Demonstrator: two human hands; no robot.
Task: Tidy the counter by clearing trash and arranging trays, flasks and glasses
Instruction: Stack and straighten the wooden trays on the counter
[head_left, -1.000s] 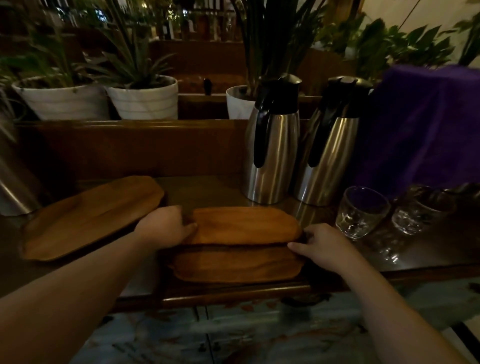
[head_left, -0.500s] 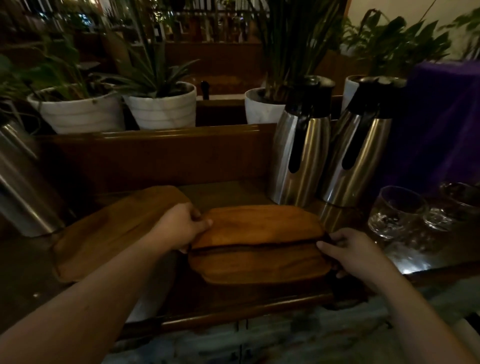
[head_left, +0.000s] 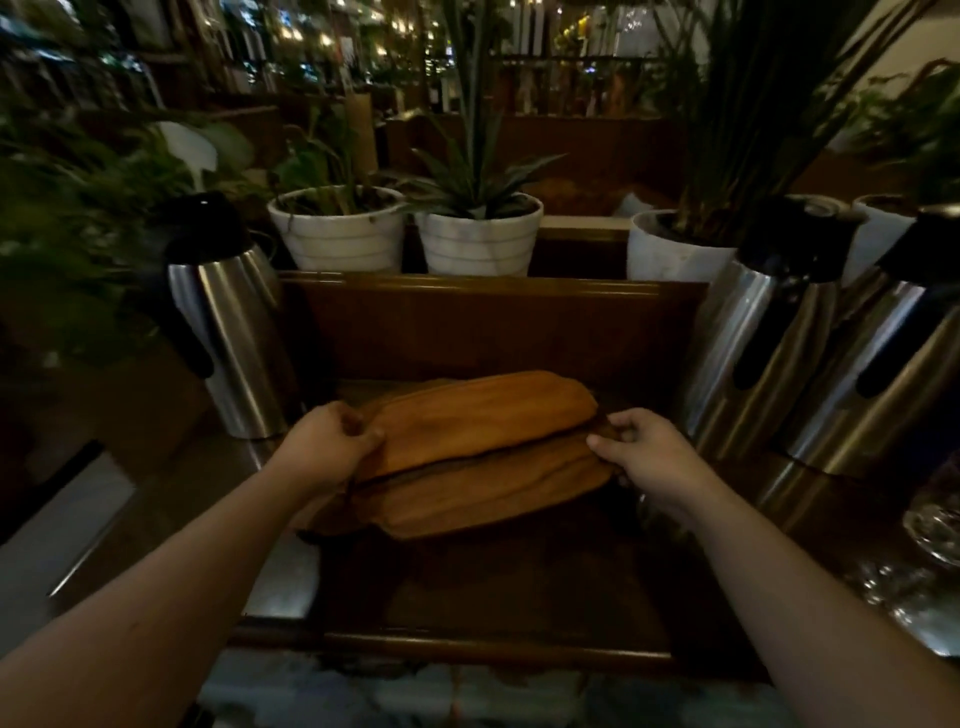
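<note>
1. The left hand (head_left: 332, 441) has its fingers (head_left: 371, 434) curled tight on the left end of the upper oblong brown wooden tray (head_left: 480, 410), thumb on top of the rim.
2. The right hand (head_left: 644, 452) pinches the right end of the same tray, fingers (head_left: 605, 441) closed on its edge where it meets the tray beneath.
3. That upper tray lies stacked on a second oblong brown wooden tray (head_left: 488, 499), slightly offset toward the back, so the lower tray's front part shows.
4. A further wooden edge peeks out at the stack's lower left; whether it is a third tray cannot be told.
5. The stack sits in the middle of the dark wooden desk (head_left: 519, 597), between the flasks.
6. To the left stands one tall stainless steel flask with a black top and handle (head_left: 234, 338).
7. To the right stand two matching steel flasks, the nearer (head_left: 748, 338) just beside the farther (head_left: 872, 374).
8. At the far right edge, clear drinking glasses (head_left: 935, 525) rest on the desk, blurred.
9. Behind the desk's raised wooden back, white ribbed plant pots (head_left: 478, 244) hold green plants.
</note>
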